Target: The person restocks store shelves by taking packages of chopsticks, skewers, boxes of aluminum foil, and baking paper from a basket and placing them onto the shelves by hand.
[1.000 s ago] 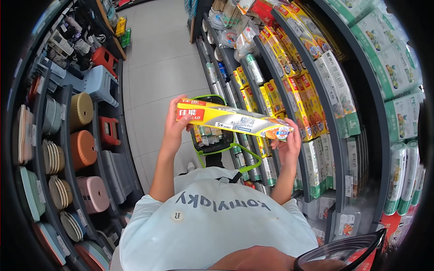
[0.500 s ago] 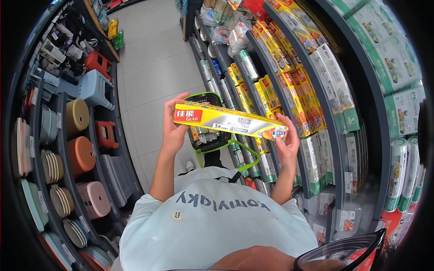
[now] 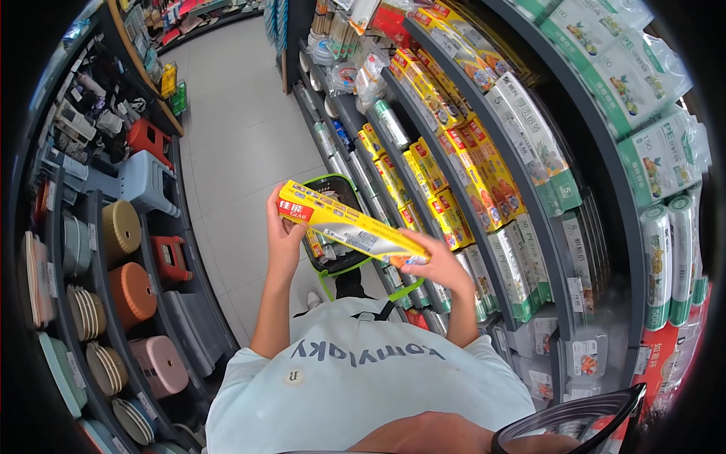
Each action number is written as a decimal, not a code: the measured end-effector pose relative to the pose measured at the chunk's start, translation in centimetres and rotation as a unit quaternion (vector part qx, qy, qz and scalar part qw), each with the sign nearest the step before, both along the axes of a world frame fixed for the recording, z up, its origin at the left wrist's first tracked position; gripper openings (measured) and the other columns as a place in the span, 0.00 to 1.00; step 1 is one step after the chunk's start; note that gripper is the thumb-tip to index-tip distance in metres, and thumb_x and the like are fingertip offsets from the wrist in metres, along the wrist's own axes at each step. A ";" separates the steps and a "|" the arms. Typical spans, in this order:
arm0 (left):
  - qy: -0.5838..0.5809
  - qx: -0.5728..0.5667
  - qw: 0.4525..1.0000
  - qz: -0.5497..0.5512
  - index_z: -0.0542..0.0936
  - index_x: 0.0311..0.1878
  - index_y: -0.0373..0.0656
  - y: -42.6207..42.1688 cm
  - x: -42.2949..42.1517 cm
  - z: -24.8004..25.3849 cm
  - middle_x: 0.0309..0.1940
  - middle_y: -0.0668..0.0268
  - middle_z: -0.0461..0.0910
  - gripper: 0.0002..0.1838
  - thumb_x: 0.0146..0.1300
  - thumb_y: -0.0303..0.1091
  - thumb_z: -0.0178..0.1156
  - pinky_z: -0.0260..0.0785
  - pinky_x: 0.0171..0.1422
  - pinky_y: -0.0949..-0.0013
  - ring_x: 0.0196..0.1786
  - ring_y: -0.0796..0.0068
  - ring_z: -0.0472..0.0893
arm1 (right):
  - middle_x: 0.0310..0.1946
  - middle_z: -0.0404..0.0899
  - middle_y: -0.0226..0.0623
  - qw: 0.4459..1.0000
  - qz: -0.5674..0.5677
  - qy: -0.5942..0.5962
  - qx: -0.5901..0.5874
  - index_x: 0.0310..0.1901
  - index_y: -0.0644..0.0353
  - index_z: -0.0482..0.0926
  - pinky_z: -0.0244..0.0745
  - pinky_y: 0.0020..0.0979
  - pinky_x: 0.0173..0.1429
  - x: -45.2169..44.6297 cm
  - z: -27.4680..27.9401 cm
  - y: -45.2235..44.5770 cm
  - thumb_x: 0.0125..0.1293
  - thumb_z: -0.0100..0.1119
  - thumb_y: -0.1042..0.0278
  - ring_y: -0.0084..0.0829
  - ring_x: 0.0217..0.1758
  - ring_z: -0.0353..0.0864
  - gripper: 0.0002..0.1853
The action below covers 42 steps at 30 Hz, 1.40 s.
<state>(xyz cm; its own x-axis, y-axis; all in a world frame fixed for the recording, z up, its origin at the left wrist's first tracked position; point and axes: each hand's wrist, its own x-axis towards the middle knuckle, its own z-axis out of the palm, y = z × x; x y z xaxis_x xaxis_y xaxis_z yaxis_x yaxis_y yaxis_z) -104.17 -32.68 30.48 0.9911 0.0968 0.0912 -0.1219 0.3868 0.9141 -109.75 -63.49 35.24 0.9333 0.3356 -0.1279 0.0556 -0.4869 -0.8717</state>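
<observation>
A long yellow and silver box of Glad aluminum foil (image 3: 352,228) is held across my front, tilted so its right end sits lower. My left hand (image 3: 286,234) grips the red-labelled end, fingers behind and thumb at the front. Around the other end closes my right hand (image 3: 439,263), covering part of the printing there. Below the box is a black shopping basket (image 3: 333,184) with a green rim, partly hidden by the box; some packages lie inside it.
Shelves on the right carry yellow foil boxes (image 3: 484,181), green-and-white rolls (image 3: 656,261) and bagged packs (image 3: 658,155). Left shelves hold stools (image 3: 147,181), plates (image 3: 87,312) and a pink container (image 3: 159,361). A grey tiled aisle floor (image 3: 227,113) runs ahead between them.
The foil box has tipped, its right end dropping and moving left toward me, and more of its top face shows. Both hands moved with it. The view has turned slightly.
</observation>
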 end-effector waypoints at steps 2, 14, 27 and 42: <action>0.007 0.044 0.999 -0.009 0.56 0.76 0.40 -0.5 -0.3 0.6 0.65 0.57 0.67 0.39 0.63 0.24 0.61 0.68 0.69 0.66 0.66 0.68 0.71 | 0.65 0.74 0.45 0.993 0.019 0.114 -0.023 0.70 0.61 0.69 0.69 0.32 0.66 0.1 -0.1 0.9 0.56 0.75 0.63 0.35 0.68 0.74 0.40; 0.026 0.017 0.994 -0.107 0.43 0.81 0.46 -2.3 -1.7 -3.4 0.79 0.53 0.48 0.48 0.65 0.31 0.62 0.69 0.67 0.61 0.64 0.59 0.75 | 0.47 0.77 0.43 0.888 -0.039 -0.310 -0.337 0.68 0.51 0.72 0.75 0.40 0.58 8.9 10.7 -2.2 0.65 0.65 0.55 0.43 0.53 0.79 0.30; 0.060 0.198 0.951 -0.228 0.65 0.72 0.40 -0.2 -5.6 -7.8 0.65 0.57 0.72 0.30 0.70 0.34 0.61 0.73 0.58 0.66 0.54 0.69 0.80 | 0.52 0.81 0.46 0.735 -0.230 -0.323 -0.550 0.58 0.54 0.78 0.78 0.48 0.57 33.9 23.1 -4.7 0.65 0.64 0.57 0.47 0.56 0.82 0.21; 0.182 0.338 0.914 -0.134 0.71 0.67 0.40 6.1 -9.4 -11.2 0.61 0.56 0.76 0.25 0.70 0.38 0.60 0.73 0.58 0.62 0.55 0.64 0.79 | 0.58 0.80 0.51 0.771 -0.298 -0.213 -0.521 0.61 0.55 0.75 0.74 0.50 0.63 37.1 18.1 -7.9 0.73 0.46 0.55 0.50 0.62 0.79 0.22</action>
